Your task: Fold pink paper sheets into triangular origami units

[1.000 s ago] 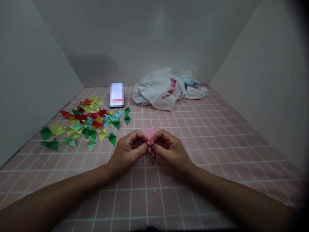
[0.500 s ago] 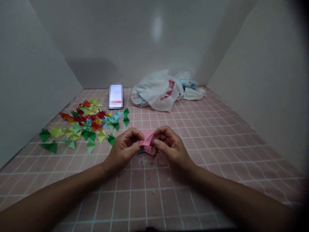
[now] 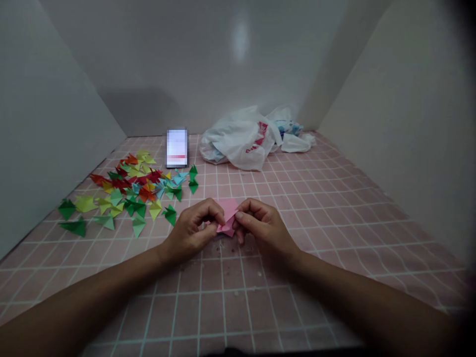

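Sitting between both hands (image 3: 195, 225) (image 3: 266, 225): pink paper (image 3: 228, 210)

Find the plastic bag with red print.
In the head view, the plastic bag lies near the back wall, just right of the lit screen.

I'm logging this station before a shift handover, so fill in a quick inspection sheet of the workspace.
Surface: pink gridded covering, with small pale specks on the near side of the hands.
Job's things: pink folded paper between the hands; many-coloured folded paper pieces spread to the left.
Clutter: white plastic bag with red print, crumpled at the back; lit screen left of it, contents blurred.
Hands: left hand and right hand both pinch the pink paper.
Cables: nothing seen.
Surroundings: plain pale walls at back and both sides.
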Available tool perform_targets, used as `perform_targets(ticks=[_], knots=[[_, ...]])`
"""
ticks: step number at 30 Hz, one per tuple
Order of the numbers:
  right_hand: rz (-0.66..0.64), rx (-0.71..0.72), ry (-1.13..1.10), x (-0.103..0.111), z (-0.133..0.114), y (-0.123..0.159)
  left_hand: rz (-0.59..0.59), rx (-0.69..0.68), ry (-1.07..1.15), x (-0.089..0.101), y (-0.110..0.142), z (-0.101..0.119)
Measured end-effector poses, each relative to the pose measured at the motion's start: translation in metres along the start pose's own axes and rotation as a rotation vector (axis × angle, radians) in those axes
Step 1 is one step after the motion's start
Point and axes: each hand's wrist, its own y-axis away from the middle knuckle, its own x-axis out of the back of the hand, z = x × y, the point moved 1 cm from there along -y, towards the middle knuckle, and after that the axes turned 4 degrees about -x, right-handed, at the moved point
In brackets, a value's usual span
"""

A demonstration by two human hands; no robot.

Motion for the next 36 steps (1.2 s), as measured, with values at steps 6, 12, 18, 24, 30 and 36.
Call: perform_targets(ticks=[6,12,18,24,30,36], knots=[[0.005,-0.018,-0.01,-0.001,-0.0009,0.0006,0.0,0.026,0.046,0.0012,-0.002,-0.0002],[-0.022,0.009,0.126,-0.0006,-0.0013,0.0001,0.061,0.33,0.361,-0.0011,-0.0008,-0.0043],[0.026,0.107,0.348,-0.002,-0.0025,0.0039,-0.016,0.425,0.286,-0.0048,-0.0053,0.0032],[0.023,0.035,0.318,-0.0021,-0.0008,0.0028,-0.019,0.334,0.077,-0.0022,-0.0079,0.0041],[-0.048,0.023,0.307,-0.0005,-0.0042,0.0002,-0.062,0.25,-0.068,-0.0023,-0.0079,0.003],[0.052,0.041,0.364,0.0006,-0.0013,-0.0011,-0.033,0.246,0.006,-0.002,-0.0049,0.002]])
